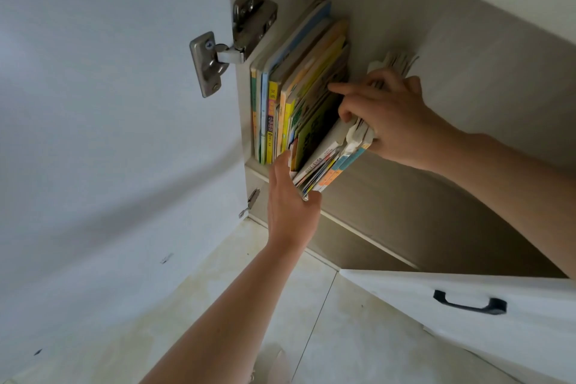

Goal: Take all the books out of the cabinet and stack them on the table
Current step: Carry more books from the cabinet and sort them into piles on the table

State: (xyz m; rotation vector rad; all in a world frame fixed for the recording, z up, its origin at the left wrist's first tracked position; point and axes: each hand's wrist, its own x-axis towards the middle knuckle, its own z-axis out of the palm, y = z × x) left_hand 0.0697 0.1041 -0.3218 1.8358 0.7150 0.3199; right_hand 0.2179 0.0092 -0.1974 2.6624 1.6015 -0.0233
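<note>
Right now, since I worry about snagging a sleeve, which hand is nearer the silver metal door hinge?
Left. The left hand supports the tilted bundle of thin books below and right of the silver metal door hinge; the right hand grips that bundle farther right.

spine lettering [271, 121] too small, right fingers [349, 115] partly hidden
</note>
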